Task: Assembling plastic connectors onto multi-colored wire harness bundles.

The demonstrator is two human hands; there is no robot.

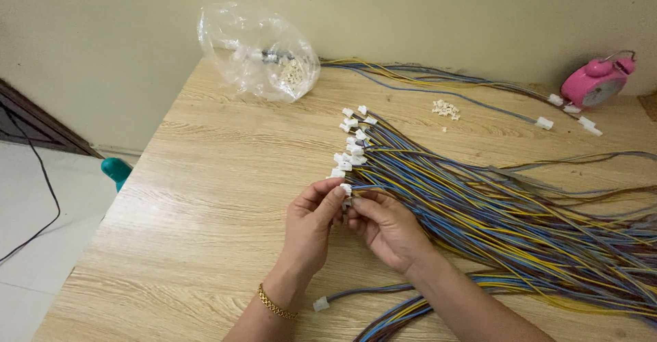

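while the view looks down on a pale wood-grain tabletop (205, 198), items read from left to right as follows. a teal rounded object (115, 171) shows just past the table's left edge, above a white floor with a thin black cable (42, 178). a crumpled clear plastic bag (256, 51) holding small white parts lies at the far edge near the wall. the left hand (311, 226), with a gold chain bracelet (275, 306) at the wrist, is closed in a narrow pinch, thumb and fingertips meeting on a small white plastic connector (345, 189). the right hand (387, 229) touches the same connector from the other side, its fingers curled closely around the wires just behind it. this connector sits between the two hands, at the near end of a large bundle of blue, yellow and brown wires (506, 226) that fans toward the right edge. a cluster of further white connectors (352, 143) lies just beyond the hands. one loose connector on a short lead (320, 304) lies near the left wrist. a small pile of white pieces (445, 109) rests farther back. a pink twin-bell alarm clock (597, 82) stands at the far right.
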